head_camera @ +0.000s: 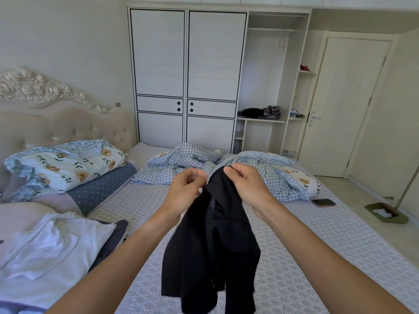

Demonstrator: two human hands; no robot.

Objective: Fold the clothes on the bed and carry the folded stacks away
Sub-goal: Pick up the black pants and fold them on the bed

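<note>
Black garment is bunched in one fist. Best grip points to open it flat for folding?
Judging by the hang: the black garment dangles bunched from the right hand. Pinch its top edge with the left hand from the left, then spread the two grips apart.

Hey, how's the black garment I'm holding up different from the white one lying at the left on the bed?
The black garment hangs bunched above the bed, pinched at its top by the right hand, with the left hand at its top edge; the white garment lies spread on the bed, touched by neither hand. The black one is dark and plain; the white one shows creases. Neither looks neatly folded yet.
</note>
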